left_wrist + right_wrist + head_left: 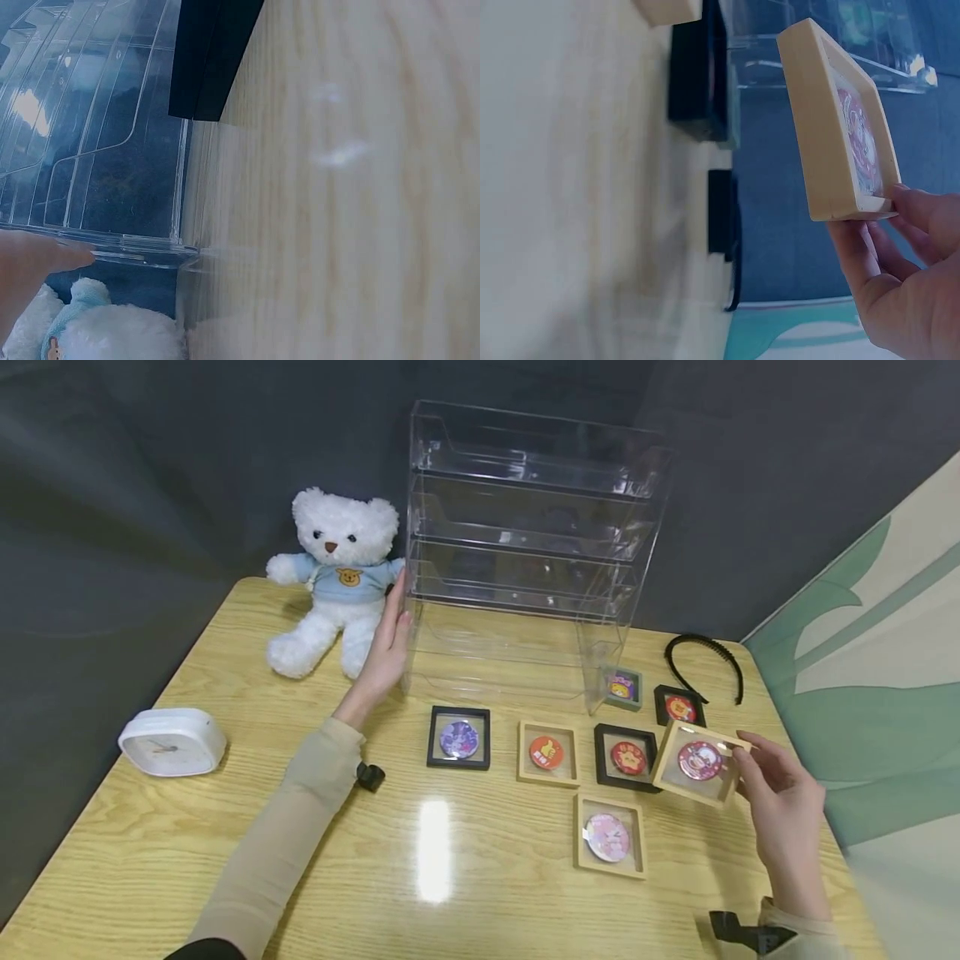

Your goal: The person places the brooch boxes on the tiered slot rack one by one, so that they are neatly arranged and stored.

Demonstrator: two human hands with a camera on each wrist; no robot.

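Your left hand [384, 647] lies flat and open against the rack [525, 552] side, so keep it braced there while your right hand [783, 806], pinching the frame [693, 762] by its corner above the table [150, 843], carries it level toward a shelf.

The room is lit from above, and a bright white patch of glare is seen on the shiny table [450, 852]. Soft shadows are cast under the frames. The dark wall at 12 o'clock is kept dim. Edges of the head view are bent. Both wrist views are blurred, and the wood is washed out.
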